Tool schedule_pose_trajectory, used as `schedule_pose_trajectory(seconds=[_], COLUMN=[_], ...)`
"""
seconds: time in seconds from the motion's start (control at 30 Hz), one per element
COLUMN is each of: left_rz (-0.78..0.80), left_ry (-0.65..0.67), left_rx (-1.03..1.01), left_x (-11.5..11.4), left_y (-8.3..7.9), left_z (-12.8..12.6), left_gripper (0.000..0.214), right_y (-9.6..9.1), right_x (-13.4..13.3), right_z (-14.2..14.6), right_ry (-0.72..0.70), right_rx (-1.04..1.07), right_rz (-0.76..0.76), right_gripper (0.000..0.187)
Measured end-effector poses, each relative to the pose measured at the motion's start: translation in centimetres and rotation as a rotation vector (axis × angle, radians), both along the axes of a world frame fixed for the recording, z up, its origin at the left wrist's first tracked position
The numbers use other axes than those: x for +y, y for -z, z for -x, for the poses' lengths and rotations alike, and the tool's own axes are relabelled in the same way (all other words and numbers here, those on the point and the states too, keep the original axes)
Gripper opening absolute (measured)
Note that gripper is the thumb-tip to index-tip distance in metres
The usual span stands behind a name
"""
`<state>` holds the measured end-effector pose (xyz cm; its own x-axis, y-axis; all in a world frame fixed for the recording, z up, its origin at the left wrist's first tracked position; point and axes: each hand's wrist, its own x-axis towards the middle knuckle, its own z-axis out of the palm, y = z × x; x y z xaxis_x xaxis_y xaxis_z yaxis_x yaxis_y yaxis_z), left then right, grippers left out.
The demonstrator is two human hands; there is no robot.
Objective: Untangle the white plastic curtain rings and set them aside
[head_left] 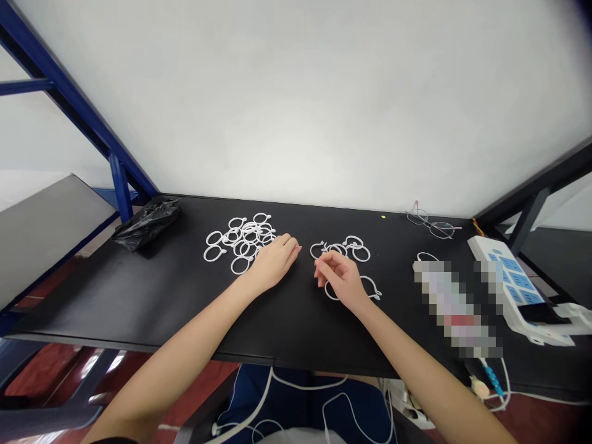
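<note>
White plastic curtain rings [240, 266], each with a small eyelet, lie in a heap at the left of the table's middle. My left hand [274, 264] rests at the heap's right edge, back upward, fingers loosely stretched to the right and partly covering a few rings. A smaller group of white rings [361, 253] lies further right. Just in front of that group is my right hand [341, 279], its fingers curled and the thumb near the index fingertip. Whatever may be between them is too small to make out. More ring parts [372, 285] show on both sides of this hand.
A crumpled black plastic bag [150, 223] lies on the black table [152, 290] at the far left. Eyeglasses [435, 225] sit by the wall at the back right. A white power strip [513, 280] and a blurred-out object [456, 308] occupy the right side.
</note>
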<state>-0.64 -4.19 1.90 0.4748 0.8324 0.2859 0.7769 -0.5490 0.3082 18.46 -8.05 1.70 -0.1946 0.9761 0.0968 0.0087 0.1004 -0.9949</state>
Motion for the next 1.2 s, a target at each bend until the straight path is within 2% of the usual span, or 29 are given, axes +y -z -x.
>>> schedule_pose_trajectory(seconds=[0.2,0.5,0.77,1.2], left_rz=[-0.110,-0.064,-0.040,-0.068], left_ry=[-0.036,-0.154,-0.176,-0.141], left_rx=[0.145,0.249,0.261,0.199], left_x=[0.77,0.69,0.59,0.75], left_y=[0.64,0.55,0.35,0.95], left_z=[0.51,0.62,0.59,0.86], left_gripper=[0.027,0.017,0.016,0.014], right_y=[0.16,0.10,0.43,0.19], right_x=[0.07,0.00,0.02,-0.02], right_z=[0.03,0.05,-0.04,0.03], right_ry=[0.012,0.018,0.013,0.020], right_rx=[-0.027,-0.043,-0.060,-0.071], right_rz=[-0.004,0.000,-0.006,-0.009], right_gripper=[0.028,0.029,0.030,0.031])
